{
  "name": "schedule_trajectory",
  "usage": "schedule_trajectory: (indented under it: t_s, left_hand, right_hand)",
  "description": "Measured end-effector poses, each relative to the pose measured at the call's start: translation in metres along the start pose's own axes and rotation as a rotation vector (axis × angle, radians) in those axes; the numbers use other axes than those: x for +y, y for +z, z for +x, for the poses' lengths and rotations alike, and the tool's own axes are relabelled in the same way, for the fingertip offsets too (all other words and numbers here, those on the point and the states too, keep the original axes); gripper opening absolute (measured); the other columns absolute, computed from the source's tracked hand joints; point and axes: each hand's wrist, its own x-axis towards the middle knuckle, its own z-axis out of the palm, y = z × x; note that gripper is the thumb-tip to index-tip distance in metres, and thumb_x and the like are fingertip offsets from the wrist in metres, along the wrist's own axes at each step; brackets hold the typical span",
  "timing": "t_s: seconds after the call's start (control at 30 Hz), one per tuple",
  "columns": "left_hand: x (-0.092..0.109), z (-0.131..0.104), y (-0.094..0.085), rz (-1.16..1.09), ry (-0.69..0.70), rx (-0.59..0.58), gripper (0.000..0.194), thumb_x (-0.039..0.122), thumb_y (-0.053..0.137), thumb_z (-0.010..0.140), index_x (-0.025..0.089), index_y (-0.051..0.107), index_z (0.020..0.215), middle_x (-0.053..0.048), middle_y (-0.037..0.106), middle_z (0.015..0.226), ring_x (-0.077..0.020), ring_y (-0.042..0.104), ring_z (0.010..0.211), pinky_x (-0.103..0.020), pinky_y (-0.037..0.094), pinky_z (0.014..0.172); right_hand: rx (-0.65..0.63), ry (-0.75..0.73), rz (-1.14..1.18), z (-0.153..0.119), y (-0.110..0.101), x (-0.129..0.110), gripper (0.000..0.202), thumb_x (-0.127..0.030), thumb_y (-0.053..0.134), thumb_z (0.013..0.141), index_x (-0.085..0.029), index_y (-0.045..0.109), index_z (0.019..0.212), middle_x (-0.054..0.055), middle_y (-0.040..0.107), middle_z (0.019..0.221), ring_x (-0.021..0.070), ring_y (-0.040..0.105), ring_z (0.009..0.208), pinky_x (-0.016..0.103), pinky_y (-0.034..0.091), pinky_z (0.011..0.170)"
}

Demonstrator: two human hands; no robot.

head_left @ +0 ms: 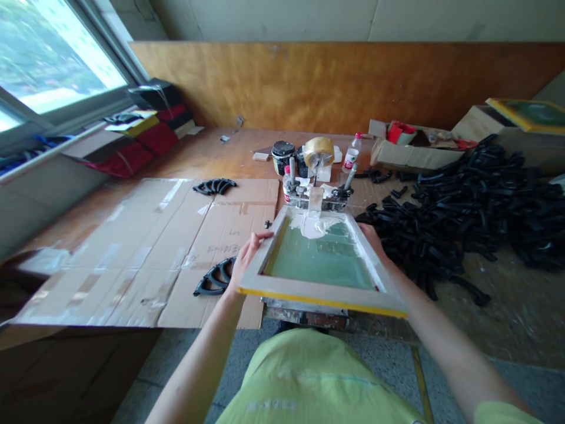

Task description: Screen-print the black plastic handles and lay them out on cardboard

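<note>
A screen printing frame [309, 292] with green mesh and a yellow front edge is held up in front of me, tilted. White ink [314, 226] lies on the mesh near its far side. My left hand [248, 254] grips the frame's left side, index finger stretched along it. On the right side my right hand [373, 238] grips the frame, its fingers partly hidden. Beyond the frame stands a metal hinge clamp [324, 203] with two upright bolts. Beside my left hand, several curved black plastic parts [216, 277] lie on flattened cardboard [145, 235].
A big heap of black plastic parts [445, 218] covers the table's right side. Behind the clamp are an ink tub [282, 156], a tape roll [318, 151] and a plastic bottle [352, 154]. A cardboard box [408, 156] stands back right; more black parts [215, 186] lie on the cardboard.
</note>
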Motion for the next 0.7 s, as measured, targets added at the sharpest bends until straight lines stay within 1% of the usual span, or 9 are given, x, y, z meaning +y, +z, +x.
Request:
schedule_trajectory:
  t_s: [0.07,0.1,0.17,0.23,0.3,0.4,0.47,0.6,0.7]
  left_hand:
    - [-0.027,-0.01,-0.007,0.053,-0.128,-0.046,0.06,0.066,0.053,0.08,0.018,0.066,0.115,-0.004,0.069,0.086,-0.0156,0.058,0.064,-0.024,0.043,0.054]
    - [-0.043,-0.013,-0.01,0.058,-0.167,-0.066,0.062,0.064,0.057,0.078,0.019,0.063,0.121,-0.004,0.069,0.088,-0.0165,0.059,0.066,-0.024,0.044,0.056]
    - [-0.074,-0.013,-0.011,0.044,-0.206,-0.083,0.071,0.06,0.062,0.076,0.02,0.053,0.134,-0.004,0.069,0.089,-0.0178,0.061,0.071,-0.025,0.047,0.06]
    - [-0.102,-0.008,-0.01,0.058,-0.221,-0.079,0.077,0.056,0.063,0.076,0.021,0.043,0.142,-0.004,0.069,0.088,-0.0179,0.062,0.072,-0.025,0.048,0.063]
    - [-0.121,-0.004,-0.009,0.101,-0.218,-0.06,0.075,0.055,0.061,0.079,0.02,0.043,0.142,-0.004,0.069,0.089,-0.0183,0.063,0.076,-0.026,0.049,0.067]
    - [-0.134,0.0,-0.009,0.134,-0.185,-0.04,0.067,0.054,0.059,0.08,0.02,0.05,0.138,-0.007,0.069,0.099,-0.0207,0.064,0.089,-0.028,0.05,0.075]
    - [-0.136,0.0,-0.009,0.142,-0.166,-0.036,0.065,0.055,0.058,0.081,0.02,0.052,0.135,-0.007,0.069,0.105,-0.0217,0.063,0.094,-0.029,0.049,0.08]
    - [-0.134,-0.002,-0.008,0.156,-0.158,-0.023,0.064,0.055,0.057,0.082,0.019,0.053,0.135,-0.007,0.068,0.109,-0.0216,0.063,0.097,-0.03,0.048,0.085]
    - [-0.133,-0.003,-0.008,0.131,-0.17,-0.02,0.065,0.055,0.059,0.08,0.019,0.054,0.134,-0.007,0.069,0.107,-0.0218,0.063,0.096,-0.029,0.049,0.082]
  right_hand:
    - [0.153,0.064,-0.046,0.015,-0.015,0.0,0.039,-0.023,0.038,0.091,-0.018,0.062,0.122,0.014,0.06,0.121,0.0311,0.052,0.116,0.051,0.037,0.103]
    - [0.22,0.049,-0.078,0.025,-0.017,-0.007,0.04,-0.022,0.042,0.09,-0.017,0.06,0.125,0.015,0.057,0.125,0.0306,0.05,0.119,0.05,0.036,0.105]
    - [0.283,-0.074,-0.135,0.047,-0.014,-0.03,0.048,-0.022,0.053,0.087,-0.017,0.051,0.134,0.014,0.048,0.135,0.0297,0.044,0.125,0.047,0.034,0.108]
    - [0.235,-0.214,-0.194,0.068,-0.002,-0.059,0.055,-0.019,0.06,0.083,-0.016,0.047,0.136,0.015,0.046,0.136,0.0302,0.043,0.125,0.046,0.036,0.106]
    - [0.123,-0.25,-0.261,0.081,0.013,-0.081,0.042,-0.015,0.06,0.082,-0.014,0.055,0.124,0.016,0.056,0.122,0.0298,0.049,0.115,0.043,0.041,0.098]
    - [-0.041,-0.217,-0.353,0.077,0.031,-0.092,0.018,-0.012,0.054,0.084,-0.015,0.062,0.1,0.013,0.064,0.098,0.0261,0.056,0.095,0.036,0.044,0.085]
    - [-0.101,-0.272,-0.384,0.058,0.035,-0.088,0.015,-0.011,0.051,0.084,-0.015,0.063,0.092,0.012,0.065,0.093,0.0245,0.056,0.091,0.033,0.043,0.08]
    - [-0.226,-0.557,-0.365,0.02,0.025,-0.076,0.021,-0.005,0.048,0.08,-0.016,0.063,0.089,0.009,0.064,0.09,0.0222,0.055,0.09,0.03,0.041,0.077]
    - [-0.324,-0.654,-0.287,0.017,0.012,-0.075,0.019,-0.007,0.05,0.08,-0.018,0.064,0.085,0.006,0.064,0.086,0.0198,0.056,0.086,0.028,0.04,0.075]
